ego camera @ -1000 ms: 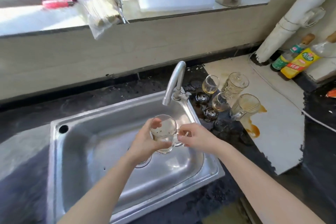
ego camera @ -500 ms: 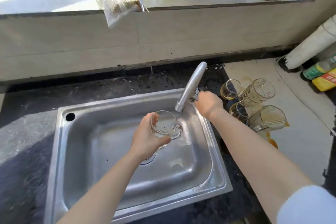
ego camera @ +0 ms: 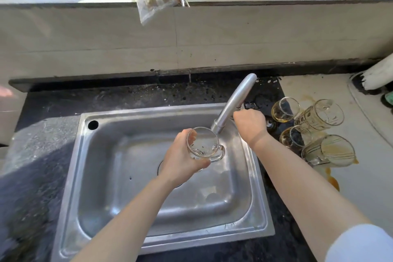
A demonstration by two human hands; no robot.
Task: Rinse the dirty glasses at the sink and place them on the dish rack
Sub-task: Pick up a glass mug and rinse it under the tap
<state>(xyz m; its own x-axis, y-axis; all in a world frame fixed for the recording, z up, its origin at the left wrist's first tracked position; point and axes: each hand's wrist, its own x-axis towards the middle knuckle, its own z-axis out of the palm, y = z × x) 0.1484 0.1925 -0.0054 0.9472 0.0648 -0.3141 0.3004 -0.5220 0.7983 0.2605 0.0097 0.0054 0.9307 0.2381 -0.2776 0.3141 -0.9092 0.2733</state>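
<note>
The glass mug [ego camera: 203, 144] is tilting above the sink [ego camera: 148, 112], its mouth just below the faucet [ego camera: 236, 100] spout and its handle pointing right. The left hand [ego camera: 182, 159] is gripping it from the left, thumb under its base and fingers curling over the far rim. The right hand [ego camera: 251, 125] is curling at the faucet's base; whether it is clasping anything there cannot be told. Four stained glasses [ego camera: 319, 115] are sitting on the counter [ego camera: 350, 187] just right of the sink.
</note>
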